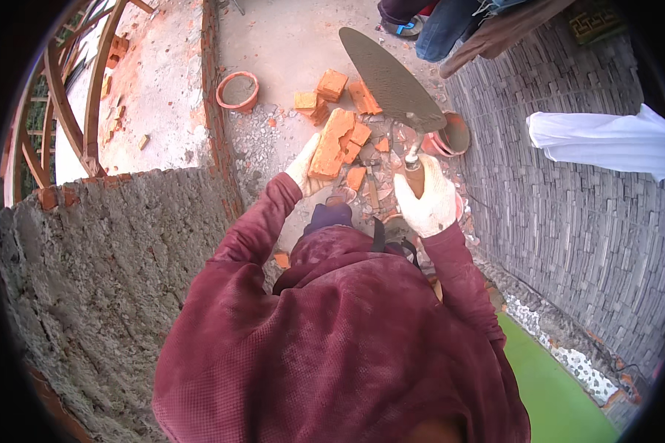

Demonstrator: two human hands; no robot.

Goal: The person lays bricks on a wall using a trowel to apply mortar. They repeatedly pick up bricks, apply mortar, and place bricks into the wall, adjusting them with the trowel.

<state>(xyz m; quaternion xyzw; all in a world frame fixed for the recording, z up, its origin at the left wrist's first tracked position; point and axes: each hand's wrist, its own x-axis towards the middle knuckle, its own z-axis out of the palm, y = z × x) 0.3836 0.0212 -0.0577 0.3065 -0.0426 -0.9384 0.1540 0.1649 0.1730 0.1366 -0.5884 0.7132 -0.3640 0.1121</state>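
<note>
The left hand (pixel 304 171), in a white work glove, is closed around the lower end of an orange brick (pixel 331 145) and holds it up, tilted, with the long side pointing away from the person. Just to the right of it, the right hand (pixel 427 201), also gloved, grips the wooden handle of a large trowel (pixel 390 79); the grey pointed blade is raised above and beyond this hand, with its flat face toward the camera. Under both hands, on the concrete floor, lies a pile of broken brick pieces (pixel 362 159). Farther beyond the left hand stands a round clay pot (pixel 237 90), and close to the right hand, partly hidden by the blade, stands another clay pot (pixel 451 136). To the left of the left hand rises a rough plastered wall (pixel 111 251). I judge that the step in hand is trimming the brick with the trowel edge. The next move would call for a firm hold on the brick and a well-aimed stroke, away from the left fingers.
</note>
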